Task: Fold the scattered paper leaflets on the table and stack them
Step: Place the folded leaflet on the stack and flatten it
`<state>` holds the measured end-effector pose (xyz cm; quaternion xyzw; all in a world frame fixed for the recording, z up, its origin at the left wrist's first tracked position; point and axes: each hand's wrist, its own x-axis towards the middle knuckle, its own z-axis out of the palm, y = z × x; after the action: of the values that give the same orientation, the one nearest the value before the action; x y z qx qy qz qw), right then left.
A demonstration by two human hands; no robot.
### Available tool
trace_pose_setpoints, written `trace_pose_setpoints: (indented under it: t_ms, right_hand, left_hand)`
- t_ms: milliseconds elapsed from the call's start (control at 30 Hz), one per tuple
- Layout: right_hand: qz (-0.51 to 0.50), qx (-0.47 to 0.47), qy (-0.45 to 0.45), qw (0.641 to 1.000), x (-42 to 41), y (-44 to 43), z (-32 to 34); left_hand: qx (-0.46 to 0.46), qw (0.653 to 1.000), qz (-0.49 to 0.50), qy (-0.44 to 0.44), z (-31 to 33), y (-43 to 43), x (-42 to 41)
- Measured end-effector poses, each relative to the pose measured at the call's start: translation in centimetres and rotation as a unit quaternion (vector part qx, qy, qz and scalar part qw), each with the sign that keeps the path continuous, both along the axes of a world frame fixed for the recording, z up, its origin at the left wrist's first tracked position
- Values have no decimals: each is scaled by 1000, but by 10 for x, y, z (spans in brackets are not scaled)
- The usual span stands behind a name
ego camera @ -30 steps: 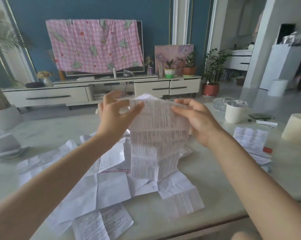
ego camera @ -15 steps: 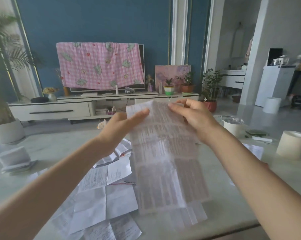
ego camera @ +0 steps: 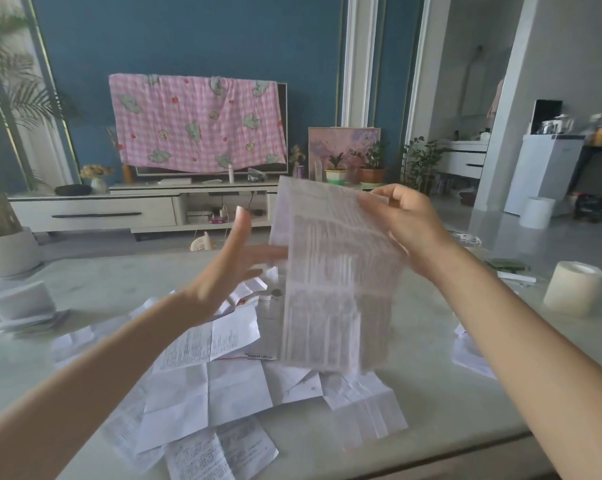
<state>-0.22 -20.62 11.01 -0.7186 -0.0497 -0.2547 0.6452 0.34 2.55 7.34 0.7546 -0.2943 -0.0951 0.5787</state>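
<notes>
A long printed leaflet (ego camera: 337,282) hangs unfolded above the table, motion-blurred. My right hand (ego camera: 406,220) pinches its top right corner. My left hand (ego camera: 230,268) is spread with straight fingers just left of the sheet, its fingertips reaching behind the sheet's left edge, holding nothing. Under both hands several creased leaflets (ego camera: 220,386) lie scattered and overlapping on the pale table (ego camera: 431,393). A small stack of folded leaflets (ego camera: 24,308) sits at the table's far left.
A cream tape roll (ego camera: 574,287) stands on the table's right side, with more loose papers (ego camera: 472,355) beside my right forearm and small items behind it. The table's front edge runs along the bottom right. A TV cabinet and plants stand beyond the table.
My left hand has let go of the leaflet's top edge and dropped to its left side with fingers spread. The sheet now hangs from my right hand alone and swings.
</notes>
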Motion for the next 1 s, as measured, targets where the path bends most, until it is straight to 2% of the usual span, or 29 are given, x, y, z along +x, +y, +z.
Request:
trace_pose_setpoints:
  t_ms: [100,167,267,333,400,567,600,633,700,733,767,900,1000]
  right_hand:
    - [32,53,1,998,3,3,2]
    - [47,74,0,996,7,9,3]
    - [44,54,-3,998,12,12,-1]
    - [49,39,6,998,14,14,-5]
    - [25,12,5,1000,17,14,-8]
    - [-72,-26,-2,997,21,11,-15]
    - [-92,-46,-8,995,22,11,-17]
    - [-108,-65,-18,992,21,11,-19]
    - [-122,-96,-42,987,20,11,-22]
    - [-123,-111,-50,985,19,13,-23]
    - [-118,-126,-56,983,17,16,-25]
    - [-70,-143,-83,984,11,33,-39]
    - [-67,-92,-64,991,8,44,-53]
  left_hand:
    - [-85,994,53,-34,3,-4,1]
    - [-127,990,61,1,-2,-7,0]
    - [-169,981,30,94,-14,-8,5]
    - [-165,980,-19,110,-23,-4,8]
    - [-139,984,-26,112,-31,-3,7]
    - [17,999,29,-15,-38,3,2]
    - [-2,999,34,-9,-39,5,1]
    - [-62,997,29,28,-37,6,-2]
    - [-223,964,31,140,-31,9,-2]
    - [-272,944,42,180,-29,10,-2]
    - [-283,936,47,202,-26,11,-1]
    - [-140,973,-11,184,-23,4,-11]
    - [-125,973,8,194,-35,-1,-11]
